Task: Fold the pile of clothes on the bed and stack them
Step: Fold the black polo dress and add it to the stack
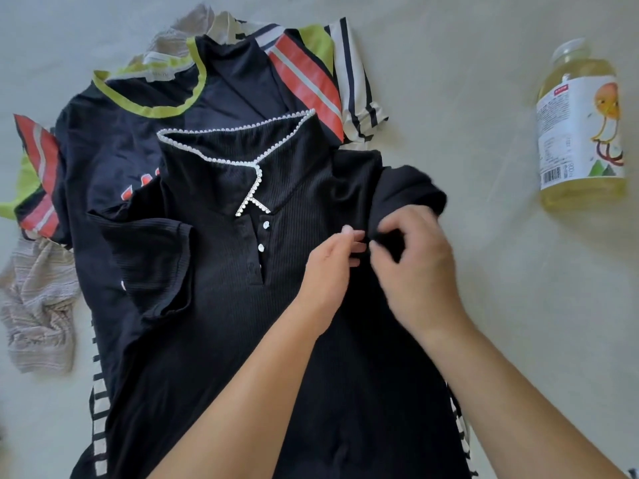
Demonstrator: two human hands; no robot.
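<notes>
A black ribbed polo shirt (221,305) with a white beaded collar and small white buttons lies face up on top of the pile. My right hand (418,271) pinches the fabric of its right sleeve near the shoulder. My left hand (332,267) rests on the shirt just left of that spot, fingers straight against the cloth. Under it lies a dark jersey (114,143) with a lime neckline and red stripes. A black-and-white striped garment (356,81) pokes out at the top right. A pale striped cloth (41,305) is bunched at the left.
The bed sheet (518,305) is pale and plain. A clear bottle of yellow drink (581,129) with a white label lies on the sheet at the right, apart from the clothes.
</notes>
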